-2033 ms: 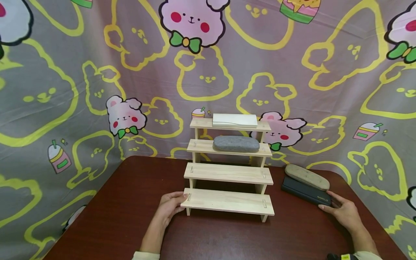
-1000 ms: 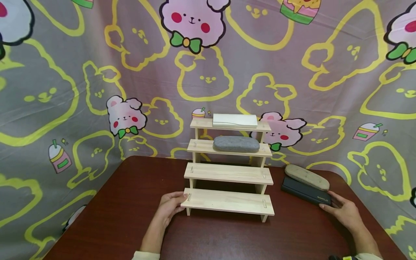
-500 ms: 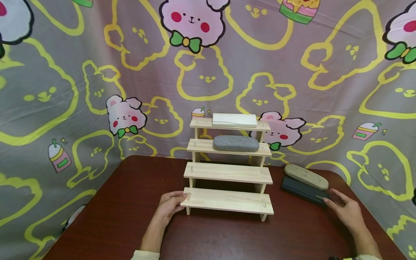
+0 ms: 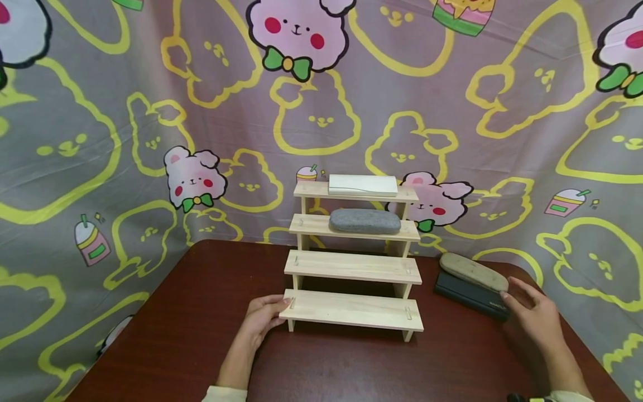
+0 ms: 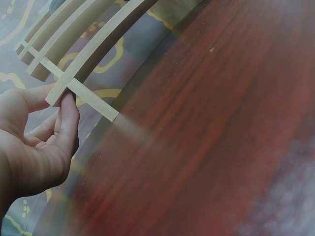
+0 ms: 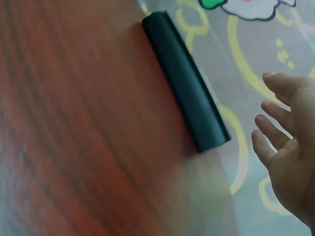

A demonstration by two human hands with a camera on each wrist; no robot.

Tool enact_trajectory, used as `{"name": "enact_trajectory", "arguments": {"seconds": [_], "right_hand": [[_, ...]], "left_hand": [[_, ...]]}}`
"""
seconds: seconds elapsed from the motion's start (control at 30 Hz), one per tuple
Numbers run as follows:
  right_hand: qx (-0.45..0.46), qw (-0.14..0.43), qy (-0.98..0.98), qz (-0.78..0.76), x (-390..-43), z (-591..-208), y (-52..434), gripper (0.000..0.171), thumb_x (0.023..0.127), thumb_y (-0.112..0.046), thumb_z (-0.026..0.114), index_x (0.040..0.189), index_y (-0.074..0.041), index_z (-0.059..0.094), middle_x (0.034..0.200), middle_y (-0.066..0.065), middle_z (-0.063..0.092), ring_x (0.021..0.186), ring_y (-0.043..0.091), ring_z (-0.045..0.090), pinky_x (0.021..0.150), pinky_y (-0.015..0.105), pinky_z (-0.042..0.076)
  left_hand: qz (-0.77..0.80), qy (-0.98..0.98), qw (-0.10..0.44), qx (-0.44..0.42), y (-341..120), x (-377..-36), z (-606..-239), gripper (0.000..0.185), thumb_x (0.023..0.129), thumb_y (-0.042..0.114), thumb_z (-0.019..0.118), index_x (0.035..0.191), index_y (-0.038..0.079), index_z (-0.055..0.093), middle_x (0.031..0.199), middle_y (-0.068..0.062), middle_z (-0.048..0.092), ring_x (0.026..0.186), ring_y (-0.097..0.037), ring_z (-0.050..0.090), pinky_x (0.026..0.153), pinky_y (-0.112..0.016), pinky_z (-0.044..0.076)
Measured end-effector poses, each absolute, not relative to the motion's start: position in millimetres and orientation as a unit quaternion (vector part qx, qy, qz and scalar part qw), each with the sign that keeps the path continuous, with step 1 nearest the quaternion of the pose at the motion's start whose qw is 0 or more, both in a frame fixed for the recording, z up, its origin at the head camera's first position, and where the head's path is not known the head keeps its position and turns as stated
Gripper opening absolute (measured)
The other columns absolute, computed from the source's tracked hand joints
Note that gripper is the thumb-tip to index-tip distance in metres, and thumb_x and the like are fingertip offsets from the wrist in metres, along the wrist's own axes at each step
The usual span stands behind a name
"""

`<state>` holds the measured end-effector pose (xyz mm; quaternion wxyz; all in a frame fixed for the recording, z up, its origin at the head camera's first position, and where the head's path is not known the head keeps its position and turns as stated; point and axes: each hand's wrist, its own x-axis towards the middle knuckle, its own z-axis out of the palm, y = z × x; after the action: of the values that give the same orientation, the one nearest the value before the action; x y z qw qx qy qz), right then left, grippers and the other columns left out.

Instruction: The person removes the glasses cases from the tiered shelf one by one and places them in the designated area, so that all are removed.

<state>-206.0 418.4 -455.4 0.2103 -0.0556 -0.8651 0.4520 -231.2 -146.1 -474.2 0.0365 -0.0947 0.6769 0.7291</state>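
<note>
Just beyond the loosely spread, empty right hand (image 4: 532,315) lies the beige oval case (image 4: 474,272) atop the black case (image 4: 470,296), calling for a reach-and-grasp, while the left hand (image 4: 262,318) steadies the pale wooden stepped shelf (image 4: 351,310), thumb and fingers at its lowest corner.

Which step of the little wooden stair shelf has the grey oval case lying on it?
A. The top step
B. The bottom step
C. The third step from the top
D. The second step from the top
D: the grey oval case lies on the second step of the wooden stair shelf, just under the white box on the top step; the two lower steps are bare.
</note>
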Motion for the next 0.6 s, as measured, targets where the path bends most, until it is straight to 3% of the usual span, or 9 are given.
{"name": "enact_trajectory", "arguments": {"seconds": [0.27,0.43,0.6], "right_hand": [[0.000,0.231,-0.838,0.494,-203.3,-430.6,399.8,0.046,0.100,-0.019,0.065,0.145,-0.024,0.057,0.126,-0.039,0.055,0.101,-0.032,0.049,0.078,-0.003,0.043],[0.027,0.258,-0.840,0.477,-203.5,-420.1,389.9,0.046,0.099,-0.014,0.066,0.145,-0.018,0.057,0.134,-0.033,0.058,0.105,-0.030,0.049,0.081,-0.004,0.042],[0.044,0.280,-0.835,0.473,-205.7,-411.0,380.8,0.048,0.098,-0.007,0.066,0.145,-0.007,0.056,0.124,-0.040,0.055,0.103,-0.028,0.053,0.080,-0.003,0.044]], "left_hand": [[0.727,0.679,0.035,-0.094,-145.8,-230.6,-473.6,0.042,0.092,0.006,0.068,0.126,-0.017,0.059,0.082,-0.002,0.070,0.068,-0.007,0.065,0.058,-0.019,0.053],[0.727,0.679,0.034,-0.094,-145.7,-230.6,-472.6,0.042,0.092,0.007,0.068,0.126,-0.017,0.059,0.081,-0.002,0.070,0.068,-0.007,0.065,0.057,-0.019,0.053],[0.728,0.678,0.035,-0.094,-145.7,-229.6,-471.8,0.042,0.092,0.007,0.068,0.126,-0.017,0.059,0.081,-0.002,0.070,0.068,-0.007,0.065,0.057,-0.018,0.053]]}}
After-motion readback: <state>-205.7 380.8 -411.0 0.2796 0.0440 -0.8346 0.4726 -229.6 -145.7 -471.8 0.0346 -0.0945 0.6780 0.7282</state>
